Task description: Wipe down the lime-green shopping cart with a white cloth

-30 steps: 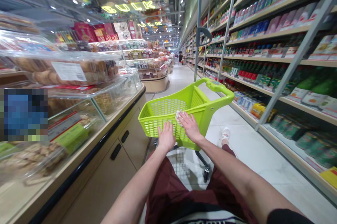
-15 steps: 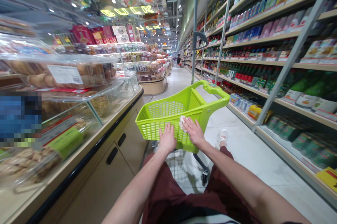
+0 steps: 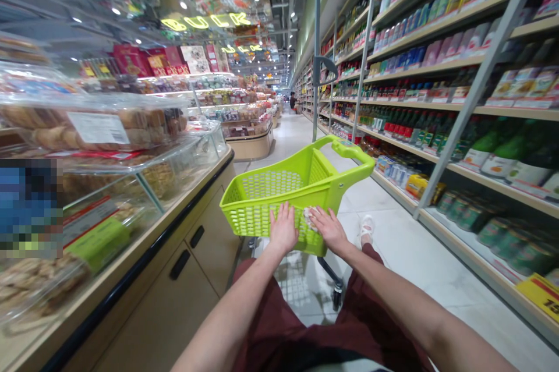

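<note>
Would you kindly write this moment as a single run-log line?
left hand: open, against side of green cart | right hand: holding white wad against same side | surroundings: counter left, shelves right

White wad [image 3: 308, 216] mostly hidden under R hand [image 3: 331, 232]; material unclear. L hand [image 3: 283, 229] hides pt of cart [image 3: 231, 222] nr side, below its top edge. Yellow price card [image 3: 542, 295], front edge of btm shelf [image 3: 471, 251], cut off at view's R, no. incomplete. Label [image 3: 99, 127] on pastry pack [image 3: 148, 121], back from counter [image 3: 148, 308] front edge: blurred, unreadable. Distant person [image 3: 293, 101] too small for detail.
</note>
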A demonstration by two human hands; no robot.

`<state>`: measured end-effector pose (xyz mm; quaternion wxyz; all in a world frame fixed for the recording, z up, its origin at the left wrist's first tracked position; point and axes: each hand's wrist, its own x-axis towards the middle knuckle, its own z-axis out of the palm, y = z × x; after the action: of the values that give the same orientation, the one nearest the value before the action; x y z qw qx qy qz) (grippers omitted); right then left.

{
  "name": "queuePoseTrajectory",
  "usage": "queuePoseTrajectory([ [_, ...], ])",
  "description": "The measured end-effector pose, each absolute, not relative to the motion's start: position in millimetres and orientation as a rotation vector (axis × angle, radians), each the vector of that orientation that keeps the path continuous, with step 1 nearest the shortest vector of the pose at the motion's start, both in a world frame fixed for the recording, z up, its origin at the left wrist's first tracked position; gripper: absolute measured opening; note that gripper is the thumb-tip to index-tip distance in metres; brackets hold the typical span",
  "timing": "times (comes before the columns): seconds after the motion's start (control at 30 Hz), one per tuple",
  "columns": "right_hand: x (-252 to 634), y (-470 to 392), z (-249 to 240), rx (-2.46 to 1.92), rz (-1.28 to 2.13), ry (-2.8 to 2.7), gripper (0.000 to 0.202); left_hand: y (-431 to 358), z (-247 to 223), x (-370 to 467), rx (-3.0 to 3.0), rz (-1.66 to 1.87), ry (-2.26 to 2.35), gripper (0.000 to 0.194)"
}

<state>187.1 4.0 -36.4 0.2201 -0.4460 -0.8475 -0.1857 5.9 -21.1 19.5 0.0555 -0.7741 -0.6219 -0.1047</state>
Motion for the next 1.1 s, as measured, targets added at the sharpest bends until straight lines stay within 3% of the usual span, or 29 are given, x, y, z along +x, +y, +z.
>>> queuePoseTrajectory([
  [0.23, 213, 17, 30, -1.127, -0.67, -1.982, 0.045, -19, 28, 13, -2.374, -0.309, -1.859, 0.064],
  [0.57, 217, 4, -25, -1.151, -0.631, -2.317, 0.041, -21, 47, 28, -2.407, -0.316, -1.794, 0.063],
  [0.87, 247, 15, 46, -1.218, -0.734, -1.974, 0.043, -11, 60, 36, -2.398, -0.29, -1.823, 0.067],
  [1.1, 254, -4, -18, -1.2, -0.678, -2.33, 0.048, 9, 56, 45, -2.358, -0.405, -1.881, 0.071],
])
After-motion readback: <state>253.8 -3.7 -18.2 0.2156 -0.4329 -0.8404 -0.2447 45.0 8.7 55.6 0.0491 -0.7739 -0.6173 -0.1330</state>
